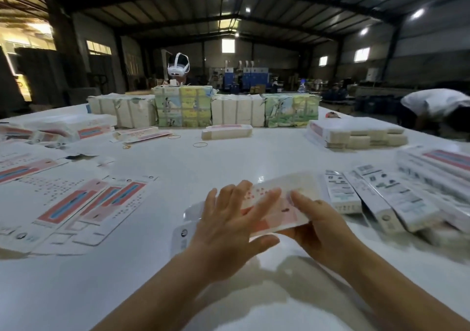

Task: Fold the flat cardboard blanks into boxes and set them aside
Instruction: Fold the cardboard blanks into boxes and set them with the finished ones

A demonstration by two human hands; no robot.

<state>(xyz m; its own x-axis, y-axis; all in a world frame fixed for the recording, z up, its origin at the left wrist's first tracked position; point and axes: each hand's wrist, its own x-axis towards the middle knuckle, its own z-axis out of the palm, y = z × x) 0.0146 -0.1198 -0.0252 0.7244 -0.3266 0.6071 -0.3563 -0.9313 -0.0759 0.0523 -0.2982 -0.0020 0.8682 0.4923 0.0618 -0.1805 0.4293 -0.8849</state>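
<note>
Both forearms reach in from 6 o'clock over the white bench (pixel 229 152). At the centre, the left hand (pixel 229 226) lies spread, fingers straight, flat on top of a pink-and-white blank (pixel 277 203). The right hand (pixel 318 226) grips the blank's near right edge, thumb on top and fingers curled beneath. The blank is blurred and tilted slightly off the bench; how far it is folded I cannot tell.

At 9 o'clock, flat blanks (pixel 84 208) lie fanned out, printed side up. At 3 o'clock, folded boxes (pixel 396 196) lie side by side, touching, long and white with dark print. At 2 o'clock sits a low stack (pixel 356 132) of blanks. At 12 o'clock, wrapped bundles (pixel 203 106) stand in a row along the far edge, with one box (pixel 226 131) just before them and rubber bands (pixel 200 144) near it. Behind the bundles a person wears a white headset (pixel 178 66); another person in a white shirt (pixel 437 101) bends over at 2 o'clock.
</note>
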